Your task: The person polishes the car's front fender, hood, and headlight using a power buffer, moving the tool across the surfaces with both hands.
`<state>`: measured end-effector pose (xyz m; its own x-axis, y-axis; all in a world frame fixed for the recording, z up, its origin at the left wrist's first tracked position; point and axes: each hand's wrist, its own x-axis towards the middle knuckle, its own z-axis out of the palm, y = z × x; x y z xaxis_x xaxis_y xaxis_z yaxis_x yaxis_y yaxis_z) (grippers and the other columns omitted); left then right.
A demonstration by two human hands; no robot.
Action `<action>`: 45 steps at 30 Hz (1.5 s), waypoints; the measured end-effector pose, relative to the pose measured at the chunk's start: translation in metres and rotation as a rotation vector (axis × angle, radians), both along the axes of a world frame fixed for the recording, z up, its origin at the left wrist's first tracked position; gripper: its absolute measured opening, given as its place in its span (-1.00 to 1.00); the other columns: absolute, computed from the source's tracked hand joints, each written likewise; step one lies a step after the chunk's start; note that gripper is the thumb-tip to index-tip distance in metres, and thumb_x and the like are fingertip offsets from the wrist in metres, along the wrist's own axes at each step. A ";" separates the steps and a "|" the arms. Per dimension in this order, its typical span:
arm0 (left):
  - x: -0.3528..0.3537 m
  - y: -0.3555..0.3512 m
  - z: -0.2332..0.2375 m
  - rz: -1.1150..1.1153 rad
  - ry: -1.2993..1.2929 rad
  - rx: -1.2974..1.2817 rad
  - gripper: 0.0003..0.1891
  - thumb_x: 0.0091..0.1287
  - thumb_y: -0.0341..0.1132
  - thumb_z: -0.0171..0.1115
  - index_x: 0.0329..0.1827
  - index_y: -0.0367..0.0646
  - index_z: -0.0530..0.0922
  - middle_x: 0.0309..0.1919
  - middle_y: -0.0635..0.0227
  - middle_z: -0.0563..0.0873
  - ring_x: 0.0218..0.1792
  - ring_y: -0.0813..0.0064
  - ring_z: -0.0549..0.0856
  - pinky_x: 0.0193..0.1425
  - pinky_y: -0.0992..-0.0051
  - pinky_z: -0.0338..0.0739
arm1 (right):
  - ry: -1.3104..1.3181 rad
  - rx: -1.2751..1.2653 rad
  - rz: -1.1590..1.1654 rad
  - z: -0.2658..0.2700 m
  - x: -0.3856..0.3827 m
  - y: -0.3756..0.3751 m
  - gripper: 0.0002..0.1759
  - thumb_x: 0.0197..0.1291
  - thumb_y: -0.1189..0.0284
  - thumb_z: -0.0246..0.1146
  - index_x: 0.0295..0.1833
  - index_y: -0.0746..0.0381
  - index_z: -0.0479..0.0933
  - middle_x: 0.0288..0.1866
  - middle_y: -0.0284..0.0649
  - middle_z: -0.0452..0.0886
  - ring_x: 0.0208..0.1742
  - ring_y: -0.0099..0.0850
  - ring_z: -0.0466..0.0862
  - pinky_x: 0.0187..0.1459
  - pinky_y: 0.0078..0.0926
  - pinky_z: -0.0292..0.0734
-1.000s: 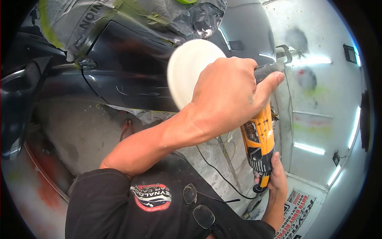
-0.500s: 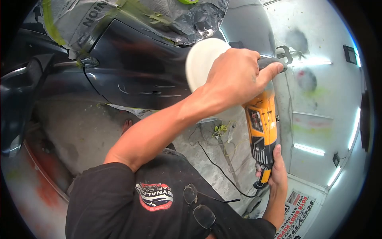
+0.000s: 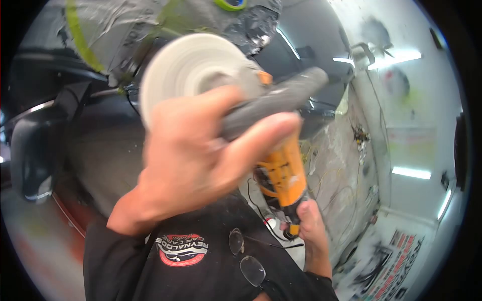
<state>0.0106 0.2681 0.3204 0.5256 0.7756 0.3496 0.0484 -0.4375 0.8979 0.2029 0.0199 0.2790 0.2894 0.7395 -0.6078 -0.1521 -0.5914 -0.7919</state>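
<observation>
An orange and black power polisher [image 3: 287, 173] is held up in front of my chest. My left hand [image 3: 183, 150], blurred, is wrapped round its grey side handle [image 3: 296, 90], with the thumb along the near side. My right hand [image 3: 311, 220] grips the rear end of the body, where a black cord [image 3: 255, 200] trails off. The round white pad [image 3: 163, 65] is raised and tilted, and overlaps the dark car body [image 3: 298, 32] in this view. Part of the polisher's head is hidden behind my left hand.
Plastic and paper masking [image 3: 113, 42] with green tape covers part of the car, and a green tape roll [image 3: 231, 5] sits on it. A side mirror [image 3: 32, 155] juts out at left. Cables cross the concrete floor [image 3: 346, 165]; a printed banner [image 3: 391, 261] is at lower right.
The polisher has swung left and closer to me, its pad now showing more of its round shape. Both hands keep hold of it, and the view has shifted slightly.
</observation>
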 end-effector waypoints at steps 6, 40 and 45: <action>-0.056 -0.027 -0.044 0.250 0.036 0.262 -0.43 0.26 0.10 0.44 -0.48 -0.32 0.50 -0.67 0.34 0.48 -0.68 0.48 0.41 -0.55 0.49 0.29 | -0.176 0.167 0.064 -0.071 -0.025 -0.003 -0.08 0.17 -0.30 0.34 0.16 0.43 0.53 -0.18 -0.28 0.68 -0.20 -0.56 0.57 -0.13 -0.48 0.53; -0.079 -0.075 -0.095 0.386 -0.285 -0.190 -0.37 0.49 0.16 0.18 -0.29 -0.42 0.52 -0.62 0.57 0.34 -0.58 0.78 0.24 -0.50 0.59 -0.04 | -0.076 -0.094 0.331 -0.004 0.004 0.017 -0.39 0.27 -0.02 0.41 -0.01 0.38 0.56 -0.31 -0.42 0.61 -0.27 -0.65 0.51 -0.18 -0.58 0.47; -0.043 -0.078 -0.092 0.436 -0.118 -0.153 -0.50 0.50 0.02 0.22 -0.26 -0.39 0.59 -0.60 0.50 0.48 -0.53 0.76 0.37 -0.46 0.67 0.14 | -0.024 -0.137 0.193 0.004 0.024 0.001 -0.32 0.25 -0.11 0.39 -0.01 0.37 0.56 -0.31 -0.35 0.63 -0.39 -0.59 0.58 -0.35 -0.59 0.51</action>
<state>-0.0322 0.1901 0.2287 0.1034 0.9623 0.2517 0.0923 -0.2612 0.9609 0.2265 0.0206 0.2830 0.1661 0.6932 -0.7013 -0.0080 -0.7102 -0.7040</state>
